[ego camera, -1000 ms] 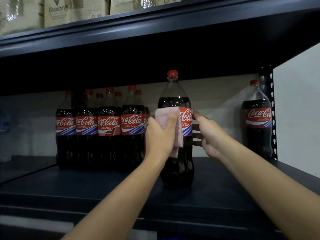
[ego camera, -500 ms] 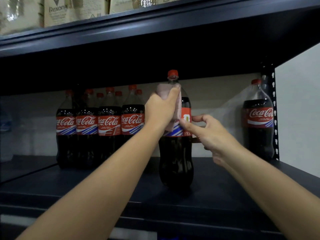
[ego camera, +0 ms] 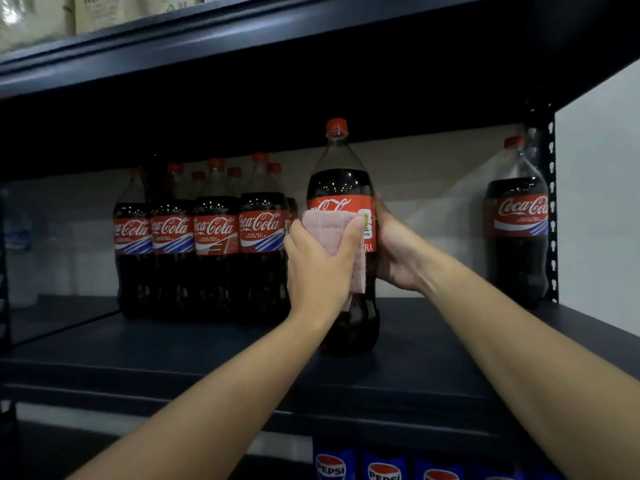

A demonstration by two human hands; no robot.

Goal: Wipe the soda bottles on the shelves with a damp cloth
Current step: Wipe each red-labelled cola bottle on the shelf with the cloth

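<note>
Pink cloth (ego camera: 329, 233), gripped by the left hand (ego camera: 320, 268), has slid down from the neck to the label of the centre-frame bottle (ego camera: 341, 181). Right hand (ego camera: 398, 251) clasps the bottle's side; wiping likely continues downward.

Two bare forearms, no sleeves, left hand (ego camera: 320, 268) & right hand (ego camera: 398, 252) ungloved, short nails
</note>
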